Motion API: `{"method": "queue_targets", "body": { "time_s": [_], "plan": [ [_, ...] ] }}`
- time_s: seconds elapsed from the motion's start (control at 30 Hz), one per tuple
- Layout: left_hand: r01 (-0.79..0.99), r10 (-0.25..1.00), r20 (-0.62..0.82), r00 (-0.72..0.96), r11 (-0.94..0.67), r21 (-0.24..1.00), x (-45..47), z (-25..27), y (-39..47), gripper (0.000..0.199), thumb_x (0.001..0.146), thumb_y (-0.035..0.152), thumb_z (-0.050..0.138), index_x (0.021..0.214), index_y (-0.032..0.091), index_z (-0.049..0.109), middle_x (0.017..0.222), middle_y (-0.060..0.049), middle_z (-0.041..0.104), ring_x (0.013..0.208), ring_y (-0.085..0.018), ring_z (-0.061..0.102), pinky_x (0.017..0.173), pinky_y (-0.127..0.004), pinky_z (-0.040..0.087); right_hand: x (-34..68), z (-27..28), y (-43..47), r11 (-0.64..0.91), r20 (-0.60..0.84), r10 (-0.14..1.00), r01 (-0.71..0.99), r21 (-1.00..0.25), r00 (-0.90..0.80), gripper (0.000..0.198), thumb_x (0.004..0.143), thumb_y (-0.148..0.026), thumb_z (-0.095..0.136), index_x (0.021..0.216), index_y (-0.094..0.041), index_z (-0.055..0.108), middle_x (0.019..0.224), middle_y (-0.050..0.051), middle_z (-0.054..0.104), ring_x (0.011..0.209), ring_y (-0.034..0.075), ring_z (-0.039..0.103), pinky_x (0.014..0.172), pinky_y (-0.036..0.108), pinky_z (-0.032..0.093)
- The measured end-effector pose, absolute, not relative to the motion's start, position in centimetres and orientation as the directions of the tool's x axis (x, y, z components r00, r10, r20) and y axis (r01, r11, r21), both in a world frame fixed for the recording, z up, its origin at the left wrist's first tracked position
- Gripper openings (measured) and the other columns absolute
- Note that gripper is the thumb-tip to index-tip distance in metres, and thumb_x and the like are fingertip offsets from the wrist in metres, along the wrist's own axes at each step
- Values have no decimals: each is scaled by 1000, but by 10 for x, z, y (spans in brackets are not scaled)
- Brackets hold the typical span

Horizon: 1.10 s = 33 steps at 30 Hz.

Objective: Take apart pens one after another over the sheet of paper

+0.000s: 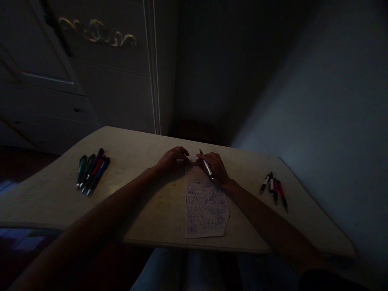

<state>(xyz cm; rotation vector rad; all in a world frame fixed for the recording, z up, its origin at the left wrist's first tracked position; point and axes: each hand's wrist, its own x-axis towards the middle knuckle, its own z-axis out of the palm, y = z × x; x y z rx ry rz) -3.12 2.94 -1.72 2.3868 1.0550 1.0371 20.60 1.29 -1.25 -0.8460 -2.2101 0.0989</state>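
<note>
A sheet of paper (206, 210) covered in dense dark handwriting lies on the table in front of me. Its far end, a pale strip, rises or folds between my two hands. My left hand (172, 159) is closed, its thumb and fingers pinching the left side of that strip; a ring shows on one finger. In my right hand (216, 165) a white and dark pen (207, 166) is gripped, slanting across the fingers. The right fingertips also touch the strip's right side. Dim light hides the exact finger contact.
On the table (145, 226), a bunch of several coloured pens (92, 171) lies at the left. Several shorter pens (274, 188), black, white and pink, lie at the right. A cabinet (121, 89) stands behind, and a pale wall (327, 113) rises along the right side.
</note>
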Motion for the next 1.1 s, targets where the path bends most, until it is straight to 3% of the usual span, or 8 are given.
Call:
{"method": "queue_targets", "body": {
  "time_s": [0.43, 0.67, 0.83, 1.1],
  "plan": [
    [436, 738, 445, 507, -665, 607, -27, -2, 17, 16, 83, 34, 66, 91, 23, 74, 100, -8, 70, 95, -20, 65, 89, -35, 51, 205, -8, 11, 661, 572, 736, 568, -490, -363, 22, 91, -31, 62, 111, -26, 70, 93, 4, 76, 91, 24, 64, 86, 38, 45],
    [458, 767, 469, 438, -639, 618, -30, -7, 22, 13, 82, 26, 63, 81, 20, 75, 92, -8, 70, 86, -18, 65, 83, -32, 52, 208, -14, 18, 684, 567, 723, 530, -501, -395, 30, 89, -35, 66, 118, -27, 67, 101, 4, 76, 94, 23, 65, 91, 41, 46],
    [446, 769, 455, 449, -634, 632, -32, 0, 19, 17, 83, 28, 61, 81, 19, 75, 89, -9, 70, 83, -19, 65, 80, -33, 51, 212, -16, 21, 638, 541, 764, 540, -549, -353, 25, 91, -37, 64, 111, -25, 70, 94, 6, 75, 91, 23, 67, 87, 40, 49],
    [450, 764, 425, 485, -635, 628, -28, -2, 18, 18, 82, 32, 65, 93, 20, 73, 94, -8, 71, 88, -20, 64, 83, -35, 51, 214, -11, 20, 640, 571, 760, 508, -576, -310, 18, 87, -30, 65, 103, -23, 72, 91, 6, 75, 90, 23, 68, 85, 36, 51]
  ]
}}
